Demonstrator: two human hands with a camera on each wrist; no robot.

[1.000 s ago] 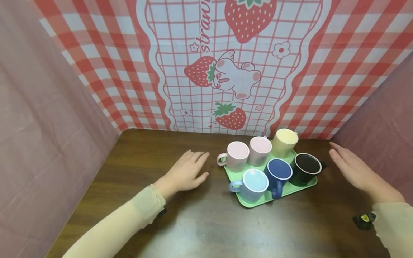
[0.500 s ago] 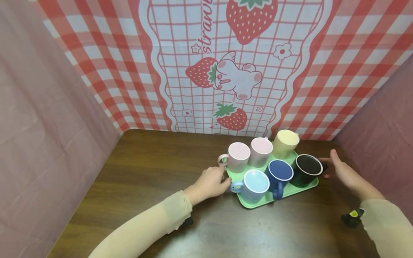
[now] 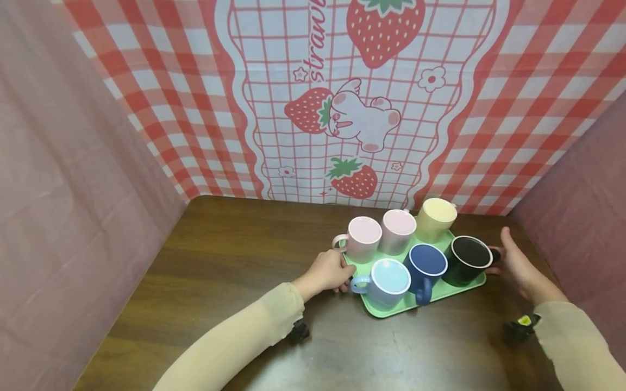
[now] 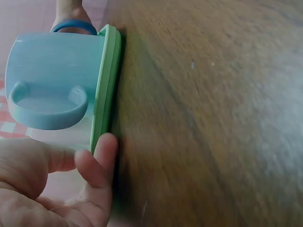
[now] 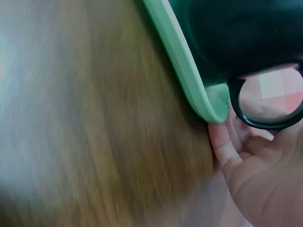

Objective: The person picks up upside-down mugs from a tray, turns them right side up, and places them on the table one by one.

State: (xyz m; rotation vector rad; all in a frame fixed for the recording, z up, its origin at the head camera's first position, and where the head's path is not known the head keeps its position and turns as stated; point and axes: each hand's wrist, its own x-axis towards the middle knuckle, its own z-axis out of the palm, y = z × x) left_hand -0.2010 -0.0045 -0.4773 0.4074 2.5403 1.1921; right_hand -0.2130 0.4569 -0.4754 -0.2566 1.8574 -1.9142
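Observation:
A light green tray (image 3: pixel 361 267) lies on the table, carrying several mugs. At the tray's left edge my left hand (image 3: pixel 329 271) grips it, thumb near the rim and fingertips low against the side. My right hand (image 3: pixel 520 271) is at the right end with its thumb raised; in the right wrist view its fingers (image 5: pixel 222 142) bend against the tray corner, beneath the handle of the black mug (image 3: pixel 467 260). A light blue mug (image 3: pixel 388 285) stands close to the left hand, beside a dark blue mug (image 3: pixel 426 266). Behind are two pink mugs (image 3: pixel 363 241) and a cream-yellow mug (image 3: pixel 437 220).
The dark brown wooden table (image 3: pixel 235 239) spreads left and in front of the tray. A red-checked strawberry cloth (image 3: pixel 313 141) hangs along the back edge. Pinkish curtains (image 3: pixel 88 163) close off both sides.
Both hands have moved inward to the tray, the left from the left, the right from the right. Their fingers have bent onto its ends. The mugs stand as before.

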